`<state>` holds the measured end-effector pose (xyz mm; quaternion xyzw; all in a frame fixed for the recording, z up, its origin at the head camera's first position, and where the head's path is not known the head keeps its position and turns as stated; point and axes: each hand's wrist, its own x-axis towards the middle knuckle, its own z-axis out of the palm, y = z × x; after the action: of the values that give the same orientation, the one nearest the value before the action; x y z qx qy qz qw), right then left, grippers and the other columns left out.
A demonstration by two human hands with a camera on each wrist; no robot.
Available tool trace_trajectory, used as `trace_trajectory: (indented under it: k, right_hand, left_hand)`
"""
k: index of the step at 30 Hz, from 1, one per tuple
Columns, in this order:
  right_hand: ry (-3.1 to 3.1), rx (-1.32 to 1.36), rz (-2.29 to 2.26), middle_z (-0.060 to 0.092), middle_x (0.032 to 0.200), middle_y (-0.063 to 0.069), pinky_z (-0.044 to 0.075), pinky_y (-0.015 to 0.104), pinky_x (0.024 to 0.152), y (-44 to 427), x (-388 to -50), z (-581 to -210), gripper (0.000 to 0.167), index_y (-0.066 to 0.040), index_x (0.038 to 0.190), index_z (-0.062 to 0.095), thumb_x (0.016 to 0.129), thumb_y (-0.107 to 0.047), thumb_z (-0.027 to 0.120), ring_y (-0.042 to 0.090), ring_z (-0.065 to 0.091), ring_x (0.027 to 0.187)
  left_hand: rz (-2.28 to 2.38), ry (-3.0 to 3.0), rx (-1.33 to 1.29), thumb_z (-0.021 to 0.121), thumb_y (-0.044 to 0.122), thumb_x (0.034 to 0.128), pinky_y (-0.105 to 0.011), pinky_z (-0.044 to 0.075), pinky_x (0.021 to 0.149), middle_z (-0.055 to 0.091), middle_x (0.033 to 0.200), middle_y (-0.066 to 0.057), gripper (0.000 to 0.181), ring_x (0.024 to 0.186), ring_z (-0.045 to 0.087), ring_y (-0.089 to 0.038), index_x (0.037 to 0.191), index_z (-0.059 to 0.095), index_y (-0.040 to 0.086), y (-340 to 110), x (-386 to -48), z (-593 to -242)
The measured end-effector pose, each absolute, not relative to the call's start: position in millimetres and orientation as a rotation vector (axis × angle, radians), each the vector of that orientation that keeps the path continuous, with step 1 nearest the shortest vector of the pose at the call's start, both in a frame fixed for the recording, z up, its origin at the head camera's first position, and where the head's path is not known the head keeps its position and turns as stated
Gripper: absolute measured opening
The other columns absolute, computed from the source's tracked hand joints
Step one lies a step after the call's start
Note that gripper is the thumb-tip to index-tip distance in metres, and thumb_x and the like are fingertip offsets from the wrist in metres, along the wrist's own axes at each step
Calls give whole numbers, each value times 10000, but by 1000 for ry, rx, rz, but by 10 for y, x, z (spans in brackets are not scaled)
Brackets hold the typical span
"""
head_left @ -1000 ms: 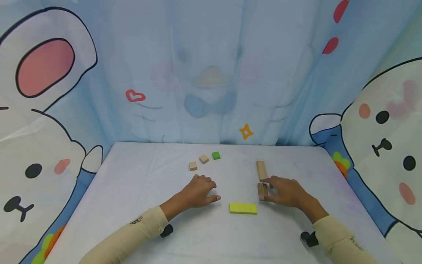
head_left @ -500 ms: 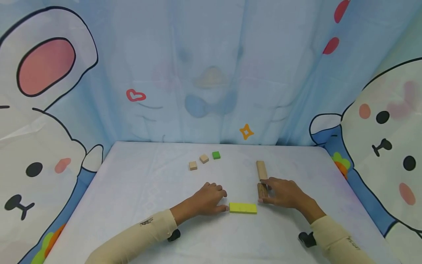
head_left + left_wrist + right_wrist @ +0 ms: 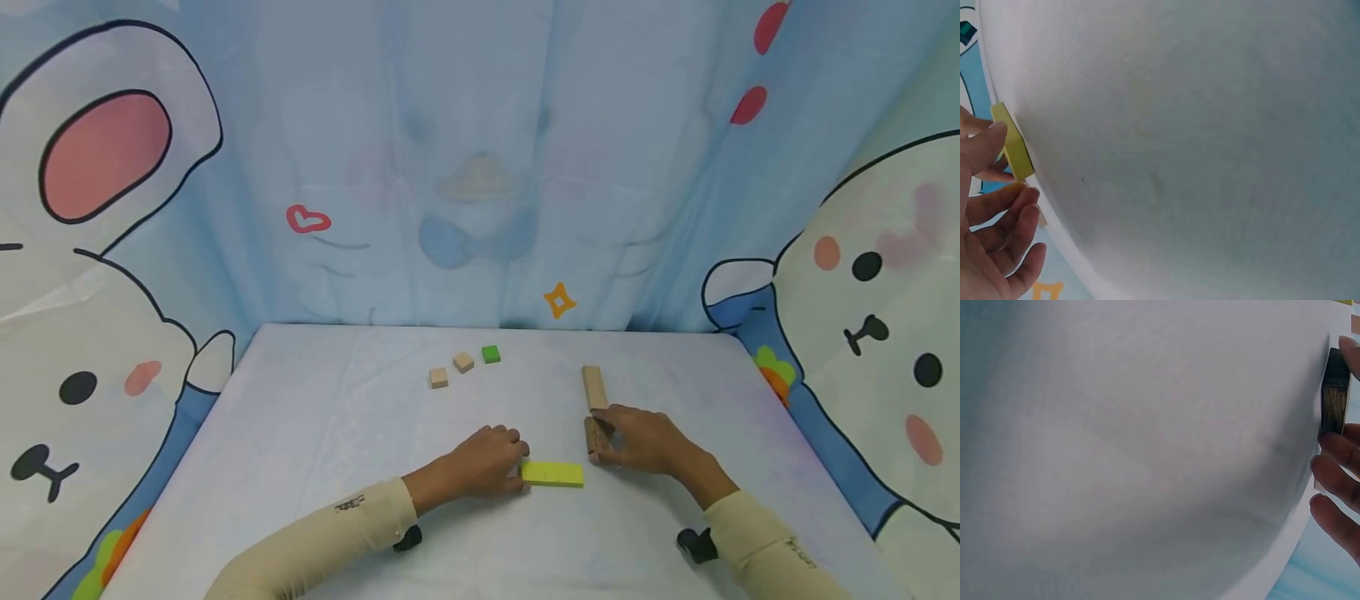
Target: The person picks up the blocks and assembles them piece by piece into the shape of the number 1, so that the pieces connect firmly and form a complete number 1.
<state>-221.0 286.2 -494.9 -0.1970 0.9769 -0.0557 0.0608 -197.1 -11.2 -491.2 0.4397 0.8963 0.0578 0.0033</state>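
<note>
1. Backdrop (image 3: 637, 125): pale blue cloth printed with white cartoon animals, rising at twelve o'clock beyond the table (clock centred on the yellow block (image 3: 552, 474), twelve towards the cloth).
2. Table (image 3: 315, 417): covered in white, with everything below resting on it or held just over it.
3. Left hand (image 3: 483, 461): at nine o'clock, loosely bent, thumb and index finger straddling the near end of the yellow block; I cannot tell whether they pinch it or only hover beside it.
4. Right hand (image 3: 647, 440): around two o'clock, pinching the dark brown block (image 3: 595, 435) lengthwise between thumb and index finger, the other fingers spread.
5. Yellow block: front and centre, its long side running from nine to three.
6. Pale wooden block (image 3: 594, 387): at one o'clock, nearly end to end with the brown one (fingertip at the join).
7. Dark brown block: between one and two o'clock.
8. Small cubes: two plain wooden ones (image 3: 438, 378) between ten and eleven, a green cube (image 3: 491, 354) at eleven, all apart.
</note>
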Motion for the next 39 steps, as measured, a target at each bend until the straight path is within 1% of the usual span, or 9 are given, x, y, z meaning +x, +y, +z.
trace_trajectory:
  k: [4,7,15,21,25,32,39]
  right_hand:
    - [2943,-577,-195,691,1109,7,552,471,842,2853,-2221,-4944,763,-59,1357,602,789,-528,802,185,640,998]
    - [2936,-583,-212,686,1075,-7,555,453,827,2857,-2228,-4947,749,-49,1353,602,787,-491,818,157,625,959]
    - [2930,-588,-267,688,1078,-5,552,460,841,2863,-2230,-4950,746,-35,1352,601,783,-461,830,152,617,960]
    - [2916,-587,-310,671,1047,-26,532,405,785,2862,-2225,-4934,728,-24,1356,592,790,-413,835,115,566,896]
    - [2910,-581,-327,666,1042,-28,505,358,749,2854,-2225,-4933,722,-25,1358,590,781,-376,846,113,542,873]
    - [2894,-573,-354,660,1047,-23,485,329,744,2843,-2219,-4925,731,-23,1363,582,766,-340,862,112,521,853]
    - [2865,-575,-410,650,1034,-25,447,279,683,2836,-2199,-4911,724,-22,1365,578,764,-304,868,105,497,809]
  left_hand:
    - [178,2816,1380,735,432,903,-190,452,743,691,1030,39,418,841,549,-52,1206,702,147,-93,-1969,-4935]
    - [186,2819,1387,744,414,899,-181,444,728,682,1006,50,390,824,537,-39,1184,705,150,-84,-1962,-4950]
    - [154,2848,1448,754,376,897,-159,436,714,668,961,76,305,815,540,-16,1125,720,176,-73,-1960,-4973]
    - [125,2858,1463,755,373,897,-152,429,695,685,962,69,301,804,549,-24,1125,733,177,-73,-1953,-4981]
    - [106,2862,1460,751,382,899,-157,427,688,687,957,66,307,791,542,-32,1126,736,176,-81,-1949,-4983]
    - [102,2858,1439,748,391,900,-164,437,696,695,968,62,321,802,550,-38,1132,729,169,-104,-1943,-4998]
    - [161,2842,1407,772,365,884,-158,427,690,689,937,69,312,774,518,-28,1109,731,153,-129,-1944,-5000]
